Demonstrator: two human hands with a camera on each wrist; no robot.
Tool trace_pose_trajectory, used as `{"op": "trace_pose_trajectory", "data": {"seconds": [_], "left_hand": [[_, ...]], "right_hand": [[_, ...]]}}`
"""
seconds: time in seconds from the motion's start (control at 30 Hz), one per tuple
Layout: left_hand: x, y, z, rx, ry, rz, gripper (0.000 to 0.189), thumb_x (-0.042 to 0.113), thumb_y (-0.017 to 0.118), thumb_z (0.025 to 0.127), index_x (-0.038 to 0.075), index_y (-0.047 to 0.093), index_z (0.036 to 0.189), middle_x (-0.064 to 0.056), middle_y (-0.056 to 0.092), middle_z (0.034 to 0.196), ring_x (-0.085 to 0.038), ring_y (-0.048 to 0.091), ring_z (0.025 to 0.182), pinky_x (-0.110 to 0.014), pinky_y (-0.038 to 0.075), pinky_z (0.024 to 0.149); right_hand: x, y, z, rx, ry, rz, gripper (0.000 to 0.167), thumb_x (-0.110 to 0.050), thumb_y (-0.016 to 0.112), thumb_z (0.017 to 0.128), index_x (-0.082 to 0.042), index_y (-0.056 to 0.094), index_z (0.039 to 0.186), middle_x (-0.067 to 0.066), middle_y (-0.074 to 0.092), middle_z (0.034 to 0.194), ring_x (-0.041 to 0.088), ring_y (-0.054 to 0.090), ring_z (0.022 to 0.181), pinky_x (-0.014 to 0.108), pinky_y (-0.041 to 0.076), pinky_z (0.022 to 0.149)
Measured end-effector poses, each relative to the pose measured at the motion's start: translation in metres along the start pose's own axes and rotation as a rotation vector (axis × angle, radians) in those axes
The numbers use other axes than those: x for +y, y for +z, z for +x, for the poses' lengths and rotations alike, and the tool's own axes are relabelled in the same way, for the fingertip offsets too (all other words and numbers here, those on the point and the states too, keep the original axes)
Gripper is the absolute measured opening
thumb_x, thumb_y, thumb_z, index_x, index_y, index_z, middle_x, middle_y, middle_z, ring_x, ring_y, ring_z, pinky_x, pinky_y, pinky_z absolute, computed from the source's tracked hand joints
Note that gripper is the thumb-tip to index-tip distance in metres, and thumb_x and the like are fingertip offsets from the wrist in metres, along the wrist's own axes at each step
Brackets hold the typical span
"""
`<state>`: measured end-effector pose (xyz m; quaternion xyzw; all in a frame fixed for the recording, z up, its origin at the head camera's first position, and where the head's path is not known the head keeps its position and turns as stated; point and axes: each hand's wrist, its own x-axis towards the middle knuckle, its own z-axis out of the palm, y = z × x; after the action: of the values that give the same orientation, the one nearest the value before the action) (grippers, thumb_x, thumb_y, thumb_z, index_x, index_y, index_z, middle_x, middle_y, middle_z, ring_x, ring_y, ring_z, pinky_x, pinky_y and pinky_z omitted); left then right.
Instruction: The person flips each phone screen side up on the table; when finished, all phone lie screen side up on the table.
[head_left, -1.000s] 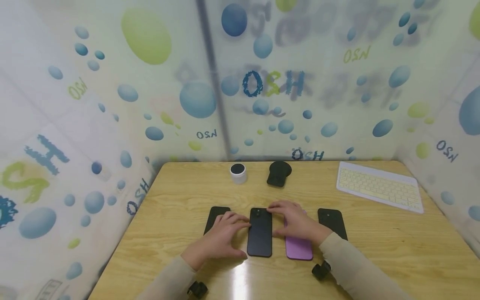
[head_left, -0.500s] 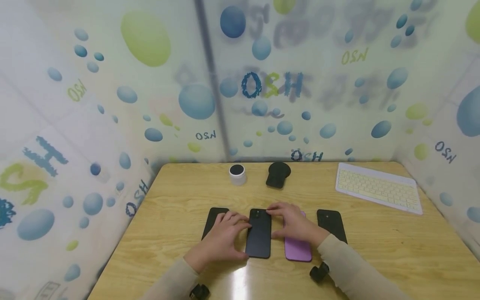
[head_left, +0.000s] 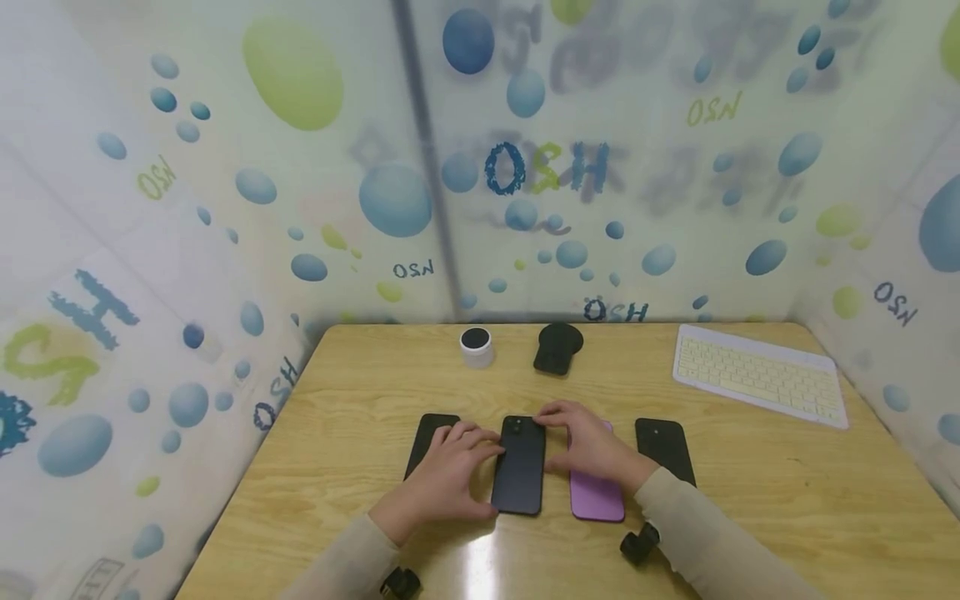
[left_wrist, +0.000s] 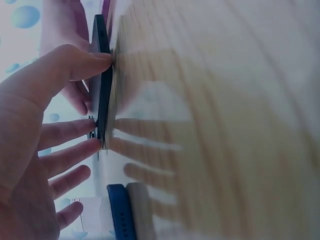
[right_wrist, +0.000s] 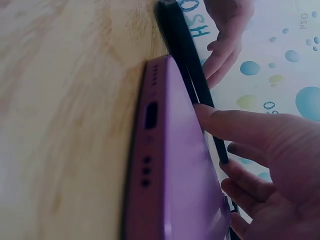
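Note:
A dark smartphone (head_left: 520, 471), camera side up, lies between the two hands. My left hand (head_left: 438, 487) touches its left side; in the left wrist view the thumb (left_wrist: 92, 65) meets the phone's near corner and two fairly straight fingers reach its edge farther along. The right hand (head_left: 600, 454) has its index fingertip at the top right corner and its thumb by the right edge. Beneath that hand is a purple smartphone (head_left: 597, 498), partly covered. Another black phone (head_left: 431, 433) is half hidden by the left hand, and one more black phone (head_left: 666, 450) lies right of the right wrist.
At the back of the wooden table (head_left: 360, 375) stand a small white round container (head_left: 477, 350) with a dark top and a black round-headed object (head_left: 558, 348). A white keyboard (head_left: 761, 377) lies at the back right. Patterned walls (head_left: 570, 283) border the table.
The dark phone has turned slightly, its near end shifting a little left towards the left thumb. My left hand has edged slightly right; the right hand stays nearly in place.

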<state>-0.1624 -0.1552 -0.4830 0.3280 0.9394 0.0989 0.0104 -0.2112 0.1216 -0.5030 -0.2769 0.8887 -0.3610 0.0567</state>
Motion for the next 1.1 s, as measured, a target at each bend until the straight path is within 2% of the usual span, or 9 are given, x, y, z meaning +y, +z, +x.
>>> {"op": "trace_pose_trajectory", "data": {"seconds": [0.27, 0.47, 0.63, 0.67, 0.77, 0.83, 0.9, 1.0, 1.1], "left_hand": [[-0.002, 0.001, 0.000, 0.002, 0.006, -0.016, 0.079, 0.057, 0.084, 0.070, 0.019, 0.067, 0.137, 0.004, 0.059, 0.146, -0.021, 0.044, 0.134, -0.055, 0.034, 0.106], [-0.001, 0.000, -0.001, -0.004, 0.010, -0.037, 0.080, 0.059, 0.085, 0.070, 0.023, 0.065, 0.138, 0.005, 0.060, 0.143, -0.020, 0.045, 0.133, -0.052, 0.035, 0.104], [0.000, -0.001, -0.001, -0.010, 0.003, -0.059, 0.082, 0.061, 0.084, 0.070, 0.029, 0.060, 0.141, 0.007, 0.060, 0.144, -0.018, 0.045, 0.132, -0.050, 0.035, 0.103], [0.000, 0.000, -0.001, -0.012, 0.000, -0.067, 0.083, 0.061, 0.084, 0.070, 0.029, 0.060, 0.142, 0.007, 0.060, 0.145, -0.018, 0.045, 0.132, -0.050, 0.035, 0.103], [0.001, 0.000, -0.001, -0.011, -0.008, -0.085, 0.085, 0.061, 0.085, 0.070, 0.030, 0.058, 0.144, 0.007, 0.059, 0.146, -0.018, 0.045, 0.133, -0.050, 0.035, 0.103], [0.001, 0.001, -0.002, -0.006, -0.010, -0.095, 0.086, 0.061, 0.085, 0.070, 0.031, 0.056, 0.145, 0.007, 0.059, 0.147, -0.019, 0.045, 0.133, -0.051, 0.035, 0.104], [0.001, 0.001, -0.003, 0.006, -0.010, -0.098, 0.088, 0.061, 0.085, 0.069, 0.030, 0.055, 0.146, 0.007, 0.059, 0.147, -0.019, 0.045, 0.134, -0.051, 0.034, 0.105], [0.001, 0.002, -0.004, 0.034, -0.002, -0.105, 0.091, 0.060, 0.086, 0.069, 0.029, 0.054, 0.148, 0.008, 0.059, 0.147, -0.020, 0.046, 0.134, -0.050, 0.035, 0.106], [0.001, 0.000, -0.005, 0.065, 0.005, -0.140, 0.092, 0.057, 0.089, 0.068, 0.028, 0.054, 0.148, 0.011, 0.060, 0.145, -0.018, 0.046, 0.134, -0.049, 0.035, 0.107]], "right_hand": [[-0.003, -0.003, 0.000, 0.052, -0.001, 0.025, 0.068, -0.025, 0.094, 0.074, -0.009, 0.069, 0.135, 0.006, 0.062, 0.140, 0.035, 0.056, 0.133, 0.056, 0.045, 0.109], [-0.008, -0.006, -0.002, 0.034, 0.011, 0.073, 0.070, -0.028, 0.092, 0.077, -0.011, 0.066, 0.140, 0.009, 0.060, 0.144, 0.035, 0.056, 0.133, 0.054, 0.047, 0.107], [-0.010, -0.006, -0.002, 0.052, -0.005, 0.096, 0.072, -0.028, 0.091, 0.078, -0.011, 0.064, 0.142, 0.009, 0.059, 0.146, 0.036, 0.053, 0.137, 0.053, 0.045, 0.110], [-0.011, -0.006, -0.002, 0.059, -0.010, 0.095, 0.072, -0.029, 0.091, 0.078, -0.011, 0.063, 0.142, 0.009, 0.059, 0.147, 0.035, 0.054, 0.136, 0.051, 0.047, 0.109], [-0.015, -0.006, -0.002, 0.067, -0.015, 0.103, 0.074, -0.031, 0.091, 0.078, -0.011, 0.063, 0.143, 0.008, 0.058, 0.148, 0.033, 0.066, 0.111, 0.042, 0.055, 0.091], [-0.017, -0.005, -0.001, 0.077, -0.020, 0.088, 0.075, -0.034, 0.091, 0.078, -0.012, 0.063, 0.143, 0.008, 0.058, 0.149, 0.032, 0.066, 0.109, 0.041, 0.056, 0.090], [-0.020, -0.005, -0.001, 0.083, -0.021, 0.087, 0.075, -0.035, 0.091, 0.078, -0.012, 0.063, 0.143, 0.009, 0.057, 0.149, 0.034, 0.066, 0.112, 0.044, 0.056, 0.092], [-0.023, -0.004, 0.001, 0.101, -0.031, 0.070, 0.076, -0.036, 0.092, 0.077, -0.012, 0.063, 0.143, 0.009, 0.058, 0.149, 0.035, 0.053, 0.138, 0.054, 0.047, 0.108], [-0.025, -0.002, 0.002, 0.107, -0.046, 0.076, 0.077, -0.035, 0.092, 0.077, -0.012, 0.062, 0.144, 0.010, 0.057, 0.150, 0.036, 0.051, 0.140, 0.056, 0.046, 0.110]]}}
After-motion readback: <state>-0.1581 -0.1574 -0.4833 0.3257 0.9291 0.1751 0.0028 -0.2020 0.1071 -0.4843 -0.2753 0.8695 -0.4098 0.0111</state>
